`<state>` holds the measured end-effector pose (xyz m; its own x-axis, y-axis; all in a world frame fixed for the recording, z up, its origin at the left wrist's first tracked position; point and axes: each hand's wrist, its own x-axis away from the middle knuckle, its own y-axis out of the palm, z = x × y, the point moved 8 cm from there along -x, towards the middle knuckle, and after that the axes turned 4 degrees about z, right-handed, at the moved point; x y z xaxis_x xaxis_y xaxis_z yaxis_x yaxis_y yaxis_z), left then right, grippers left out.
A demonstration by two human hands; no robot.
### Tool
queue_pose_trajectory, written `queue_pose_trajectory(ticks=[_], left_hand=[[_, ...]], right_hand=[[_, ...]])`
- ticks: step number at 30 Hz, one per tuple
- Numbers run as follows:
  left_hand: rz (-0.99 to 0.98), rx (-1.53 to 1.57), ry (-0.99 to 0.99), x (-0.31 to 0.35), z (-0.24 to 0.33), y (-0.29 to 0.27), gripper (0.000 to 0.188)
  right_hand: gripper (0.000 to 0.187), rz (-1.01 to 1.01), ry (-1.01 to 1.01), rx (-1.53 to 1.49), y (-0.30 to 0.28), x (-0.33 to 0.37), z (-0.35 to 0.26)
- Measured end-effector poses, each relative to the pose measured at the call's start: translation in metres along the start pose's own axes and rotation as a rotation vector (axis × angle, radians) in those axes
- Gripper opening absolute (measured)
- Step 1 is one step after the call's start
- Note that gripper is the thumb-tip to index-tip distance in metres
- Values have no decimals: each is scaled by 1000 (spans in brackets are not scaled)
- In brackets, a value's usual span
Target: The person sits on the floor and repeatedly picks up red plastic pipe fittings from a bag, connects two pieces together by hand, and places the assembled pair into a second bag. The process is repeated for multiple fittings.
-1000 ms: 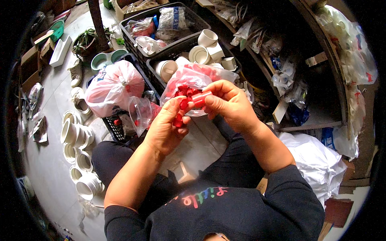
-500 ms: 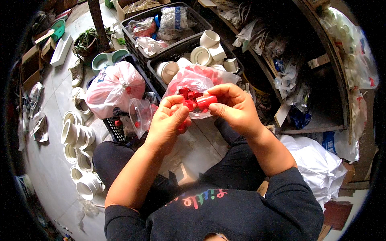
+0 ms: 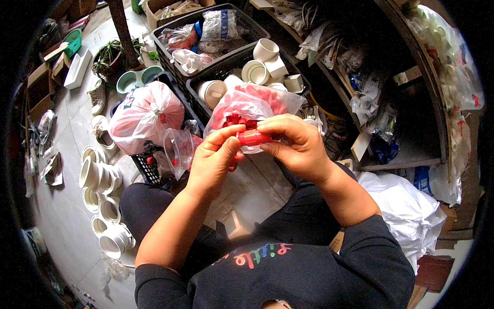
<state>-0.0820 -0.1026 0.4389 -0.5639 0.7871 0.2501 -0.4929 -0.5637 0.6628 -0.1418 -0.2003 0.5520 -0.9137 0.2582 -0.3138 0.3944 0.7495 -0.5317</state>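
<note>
At frame centre, our left hand (image 3: 215,154) and right hand (image 3: 297,141) pinched a red tubular fitting (image 3: 252,137); we judged the step alignment, the next move needing steady pressure.

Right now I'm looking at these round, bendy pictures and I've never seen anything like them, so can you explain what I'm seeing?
Of course. There's no machine at work here, just a person's bare left hand and right hand. The view comes from the left one of two fisheye cameras worn on the head, looking down, which is why straight edges curve. The fingers of both hands grip a red cylinder; whether it is one part or two pressed together, I can't tell. Just beyond is a clear plastic bag of red pieces. On the grey floor to the person's left stand white fittings, with a tied bag farther off.
</note>
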Motion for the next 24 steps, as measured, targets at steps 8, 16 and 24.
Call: queue_pose_trajectory(ticks=[8, 16, 24], left_hand=[[31, 8, -7, 0, 0, -2, 29], [34, 20, -24, 3, 3, -2, 28], [18, -48, 155, 7, 20, 1, 30]], right_hand=[[24, 1, -132, 115, -1, -3, -12], [24, 26, -185, 125, 3, -6, -21], [16, 13, 125, -46, 5, 0, 4]])
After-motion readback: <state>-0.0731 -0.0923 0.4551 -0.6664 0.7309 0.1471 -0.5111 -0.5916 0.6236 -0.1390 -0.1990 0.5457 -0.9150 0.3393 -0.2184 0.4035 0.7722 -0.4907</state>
